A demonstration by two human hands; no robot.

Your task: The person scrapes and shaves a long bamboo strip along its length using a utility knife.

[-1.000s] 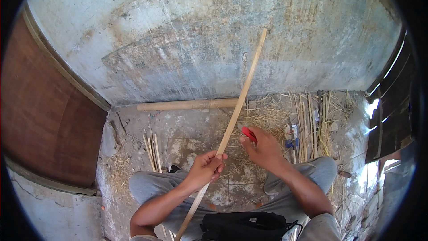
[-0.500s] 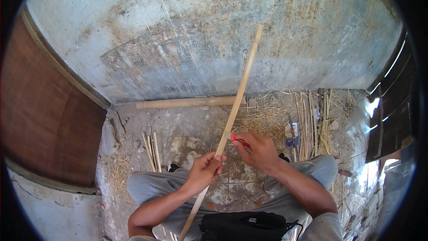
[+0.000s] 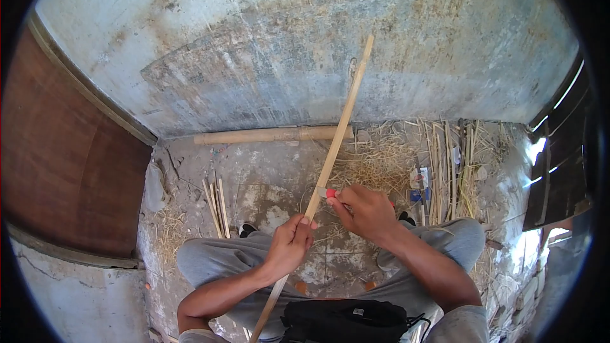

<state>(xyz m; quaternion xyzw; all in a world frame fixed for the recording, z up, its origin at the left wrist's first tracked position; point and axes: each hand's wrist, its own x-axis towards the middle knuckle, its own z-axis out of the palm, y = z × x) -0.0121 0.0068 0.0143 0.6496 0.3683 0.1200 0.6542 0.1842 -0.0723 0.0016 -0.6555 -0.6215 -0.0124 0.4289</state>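
A long, pale bamboo strip point(image 3: 343, 121) slants from my lap up toward the wall. My left hand point(image 3: 292, 241) is closed around it below its middle, thumb on top. My right hand point(image 3: 365, 209) grips a knife point(image 3: 330, 194) by its red handle. The short blade lies against the strip's right edge, just above my left hand. Most of the handle is hidden inside my right fingers.
A bamboo pole point(image 3: 267, 135) lies along the foot of the stained wall point(image 3: 254, 57). Shavings point(image 3: 375, 168) are heaped right of centre, beside a bundle of thin sticks point(image 3: 445, 171). Several strips point(image 3: 217, 206) lie by my left foot. A black bag point(image 3: 343, 321) rests on my lap.
My right hand has turned slightly on the knife, so the blade shows more clearly against the strip. The left hand keeps its hold; the view has shifted a little.
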